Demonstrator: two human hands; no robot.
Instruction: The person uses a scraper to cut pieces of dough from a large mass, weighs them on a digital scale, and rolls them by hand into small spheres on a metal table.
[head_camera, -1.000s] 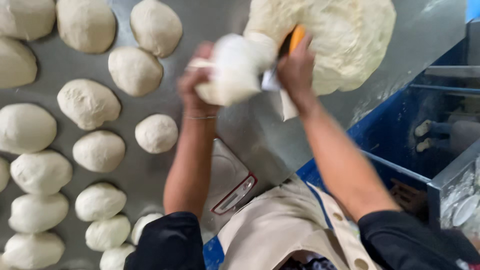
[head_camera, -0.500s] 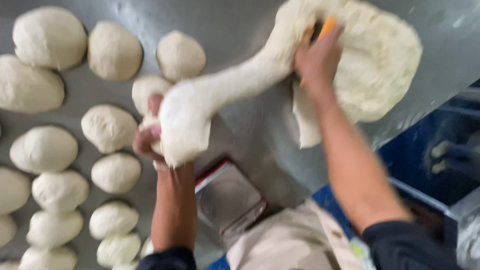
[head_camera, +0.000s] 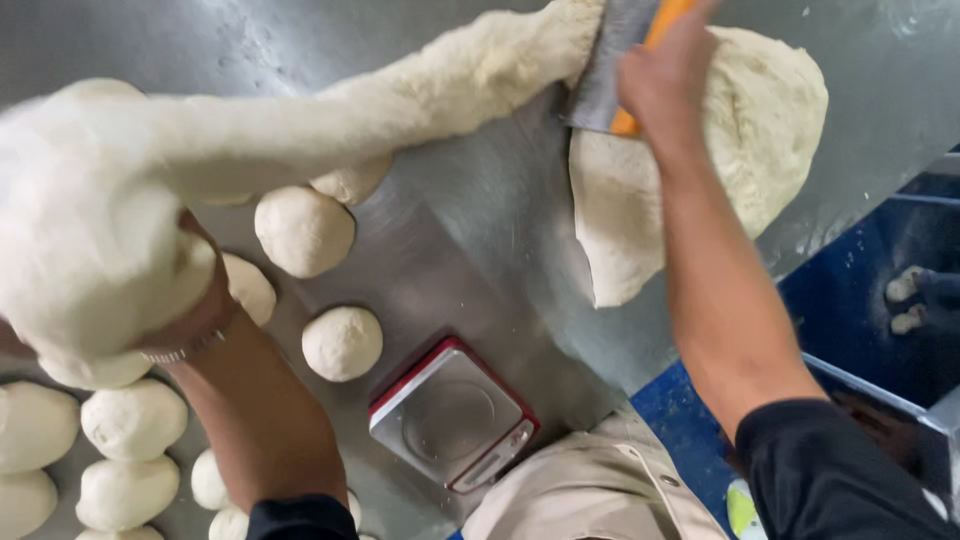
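Dark sleeves pushed above elbows, forearms bare; thin beaded bracelet (head_camera: 185, 350) on left wrist; beige apron (head_camera: 590, 490) at front.

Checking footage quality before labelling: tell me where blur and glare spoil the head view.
Head view: the stretched dough and the lump over the left hand are motion-smeared; the right hand gripping the scraper is soft; the steel table shows a dull sheen; the scale stays fairly sharp.

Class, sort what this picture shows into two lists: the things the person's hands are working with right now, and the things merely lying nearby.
In hand:
left hand lifting the stretched dough strand
right hand holding the orange-handled scraper
big dough mass

Lying about:
dough balls
red-edged scale
steel table
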